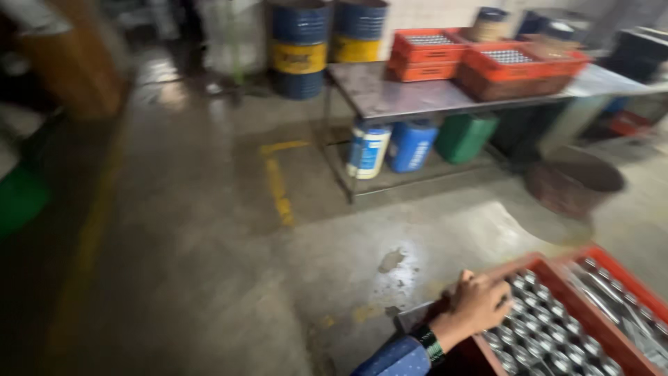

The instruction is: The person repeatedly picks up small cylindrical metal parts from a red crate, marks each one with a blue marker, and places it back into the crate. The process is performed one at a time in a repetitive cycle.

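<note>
Gripping red crate rim, left hand, fingers curled over

Factory/wkshop: oil drums, metal bench w/ parts crates

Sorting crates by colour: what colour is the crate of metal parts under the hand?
Red-orange crate, seen in the head view, with the left hand on its rim.

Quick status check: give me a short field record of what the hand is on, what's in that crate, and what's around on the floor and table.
view: head camera, blurred
visible hand: rests on near rim of red crate; which hand, cannot tell
crate contents: rows of small shiny metal cylinders
wrist: dark beaded band, blue sleeve
metal table: two more red crates on top
under table: white, blue, green canisters
floor: round dark basin, blue-yellow drums behind
</note>
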